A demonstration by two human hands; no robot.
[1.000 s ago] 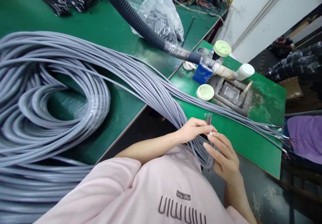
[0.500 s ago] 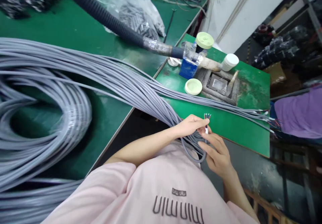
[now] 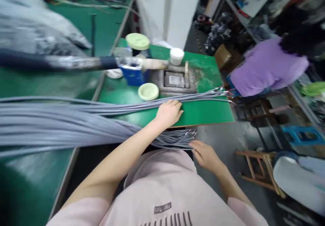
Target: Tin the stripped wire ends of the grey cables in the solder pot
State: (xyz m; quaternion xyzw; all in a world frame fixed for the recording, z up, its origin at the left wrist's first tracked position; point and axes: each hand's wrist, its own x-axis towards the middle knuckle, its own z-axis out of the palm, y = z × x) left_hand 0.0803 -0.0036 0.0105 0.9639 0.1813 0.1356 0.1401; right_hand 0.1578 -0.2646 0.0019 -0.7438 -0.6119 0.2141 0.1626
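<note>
My left hand (image 3: 169, 113) lies over a bundle of grey cables (image 3: 132, 109) on the green bench, its fingers curled onto the cables. Beyond the hand, the bundle's stripped ends (image 3: 223, 92) with white bits and coloured wires stick out past the bench's right side. My right hand (image 3: 207, 156) is lower, by my lap, fingers stretched out and thumb apart. Its fingertips are beside the ends of a second cable bundle (image 3: 175, 139), which hangs between the bench edge and my shirt. Motion blurs both hands somewhat.
A small solder pot (image 3: 176, 80) sits in a grey tray, with a fume hose (image 3: 76, 63) over it. Nearby are a blue box (image 3: 134, 76), a pale green lid (image 3: 148, 91) and a white tub (image 3: 176, 56). A person in purple (image 3: 266, 66) sits at right.
The cable end that both hands held is out of them. My left hand has moved forward onto the bench cables; my right has dropped beside the lap bundle. The view has turned right.
</note>
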